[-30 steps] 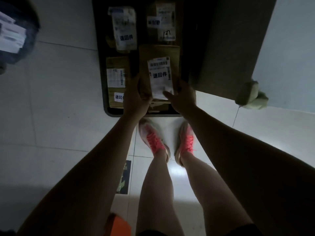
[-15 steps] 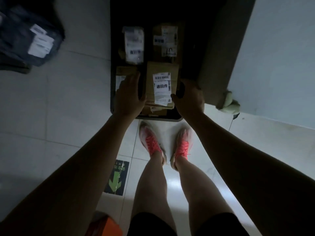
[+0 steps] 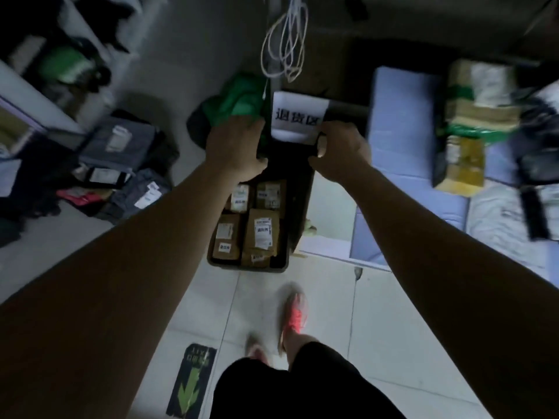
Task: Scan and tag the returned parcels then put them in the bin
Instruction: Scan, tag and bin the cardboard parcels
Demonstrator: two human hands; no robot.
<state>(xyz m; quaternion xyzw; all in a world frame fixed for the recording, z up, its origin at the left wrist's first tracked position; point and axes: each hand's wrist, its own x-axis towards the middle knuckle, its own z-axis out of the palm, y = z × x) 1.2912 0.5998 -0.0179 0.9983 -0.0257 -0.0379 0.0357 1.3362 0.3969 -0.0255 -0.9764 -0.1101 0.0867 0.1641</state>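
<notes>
**Both hands on the bin's far end, parcels lying inside**

Nearest, a pink shoe (image 3: 295,316) stands on pale tile beside an arrow sticker (image 3: 192,385). Just beyond it the black bin (image 3: 248,266) sits on the floor. Brown parcels (image 3: 261,234) lie flat inside it, labels up and packed side by side.

Both arms reach past them to the bin's raised far wall. The left hand (image 3: 234,149) curls its fingers over the dark edge, thumb beneath. The right hand (image 3: 340,152) is curled too, its thumb tip beside the white sign (image 3: 298,116). Blur hides how firmly either grips.

Behind are a green bag (image 3: 239,101) and hanging cables (image 3: 286,40), and to the right a blue mat (image 3: 396,122).

The risk, as I judge it, is an uneven pull. If the bin is dragged or tipped from one end, the loose parcels may slide and spill. The sign could tear loose, or the bin could snag the bag.
</notes>
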